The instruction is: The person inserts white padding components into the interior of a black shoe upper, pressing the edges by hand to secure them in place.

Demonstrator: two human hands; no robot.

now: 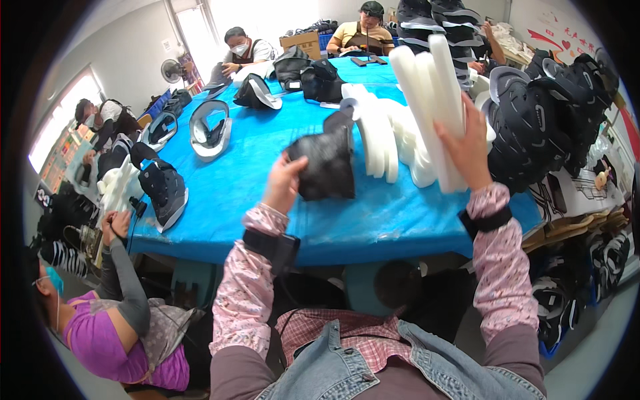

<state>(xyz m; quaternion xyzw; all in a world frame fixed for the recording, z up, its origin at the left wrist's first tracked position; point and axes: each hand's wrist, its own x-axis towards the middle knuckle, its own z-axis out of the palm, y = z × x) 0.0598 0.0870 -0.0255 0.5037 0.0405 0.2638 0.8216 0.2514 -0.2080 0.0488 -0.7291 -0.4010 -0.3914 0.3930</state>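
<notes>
We see left hand (287, 179) pinching blurred black piece (327, 170) above blue-covered table (247, 207); right hand (468, 143) half-closed around upright white foam strips (430, 100). Curved foam pieces (378, 143) stand between; stacked black pale-rimmed pieces (460, 33) partly hide co-worker (494, 45).

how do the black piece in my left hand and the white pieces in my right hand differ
The black piece is dark and looks blurred; the white pieces are pale with sharper edges. The black piece looks squat and broad; the white pieces are long and narrow, side by side. Both are held.
</notes>
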